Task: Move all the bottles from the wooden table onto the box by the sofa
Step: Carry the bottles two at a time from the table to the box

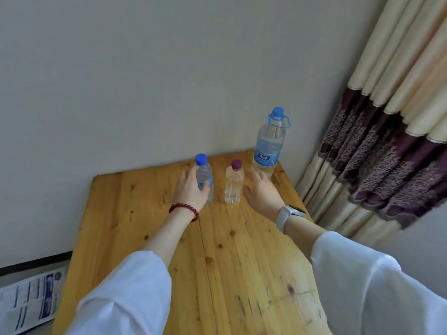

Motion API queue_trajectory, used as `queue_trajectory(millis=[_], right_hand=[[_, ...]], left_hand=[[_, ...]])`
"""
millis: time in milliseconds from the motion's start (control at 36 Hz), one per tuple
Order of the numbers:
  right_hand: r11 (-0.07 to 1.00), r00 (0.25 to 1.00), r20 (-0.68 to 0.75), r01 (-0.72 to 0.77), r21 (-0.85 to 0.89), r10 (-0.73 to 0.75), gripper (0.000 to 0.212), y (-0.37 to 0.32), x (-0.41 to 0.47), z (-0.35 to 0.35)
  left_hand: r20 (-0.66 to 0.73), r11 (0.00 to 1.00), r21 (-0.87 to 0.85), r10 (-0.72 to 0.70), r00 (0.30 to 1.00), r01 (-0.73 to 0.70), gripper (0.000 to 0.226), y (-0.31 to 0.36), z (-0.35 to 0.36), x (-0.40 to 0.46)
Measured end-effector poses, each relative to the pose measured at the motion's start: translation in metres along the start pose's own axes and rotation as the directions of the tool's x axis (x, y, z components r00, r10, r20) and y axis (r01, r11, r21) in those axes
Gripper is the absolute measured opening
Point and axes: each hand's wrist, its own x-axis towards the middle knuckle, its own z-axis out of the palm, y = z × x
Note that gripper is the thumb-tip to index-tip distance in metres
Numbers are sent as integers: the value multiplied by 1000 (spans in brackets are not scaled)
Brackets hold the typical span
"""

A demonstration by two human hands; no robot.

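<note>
Three clear bottles stand at the far end of the wooden table [169,238]. My left hand [192,189] curls round the small blue-capped bottle [205,175], thumb on its front. A short bottle with a purple cap [233,183] stands in the middle, untouched. The tall bottle with a blue cap and carry loop [268,146] is at the far right corner. My right hand [262,193] reaches toward its base with spread fingers, which touch or nearly touch it. The box and sofa are out of view.
A grey wall runs behind the table. Cream and purple curtains [387,141] hang close to the table's right edge. A printed blue-and-white package [31,301] lies on the floor at the lower left.
</note>
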Motion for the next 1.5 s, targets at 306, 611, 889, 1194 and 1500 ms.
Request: queue_trajectory(millis=[306,611,889,1194,1500], right_hand=[[966,997,73,34,-256,-16,36,15,124,48],[956,996,-7,84,-280,-89,22,34,74,43],[977,978,-200,-104,-187,66,29,40,-92,-25],[919,790,-525,-392,-35,317,28,37,-385,-75],[527,422,-809,-833,-169,409,27,33,-741,-73]], left_hand=[[-125,973,191,155,980,-129,31,-35,53,116],[-182,915,182,392,902,-360,26,-48,46,67],[-124,861,76,508,852,-503,28,0,19,-58],[-3,561,-142,824,567,-815,22,105,13,-277],[51,109,-591,994,97,-799,21,195,27,-569]])
